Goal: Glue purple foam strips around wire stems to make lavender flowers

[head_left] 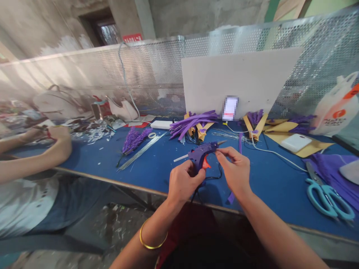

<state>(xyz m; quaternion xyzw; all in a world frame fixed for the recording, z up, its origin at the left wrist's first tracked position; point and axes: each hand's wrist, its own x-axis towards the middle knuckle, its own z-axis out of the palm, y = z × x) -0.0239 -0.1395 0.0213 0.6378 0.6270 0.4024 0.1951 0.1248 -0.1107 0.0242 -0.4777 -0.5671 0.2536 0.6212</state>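
My left hand point(183, 181) is wrapped around the handle of a dark purple glue gun point(206, 148) with an orange trigger. A translucent glue stick point(181, 158) pokes out of its back end, and the nozzle points to the upper right. Beside the front of the gun, my right hand point(235, 170) is closed in a pinch; what lies between its fingertips is too small to make out. A purple strip point(240, 144) lies on the blue table behind my right hand, and a purple piece point(231, 198) shows below it.
Purple strips point(196, 121), lavender-like flowers point(134, 140) and thin wires point(143, 151) lie on the table. Blue-handled scissors point(328, 196) rest at right. A phone point(230, 108) leans on a white board point(238, 78). A co-worker's hands point(58, 140) are at left. A white cable point(277, 152) crosses the right side.
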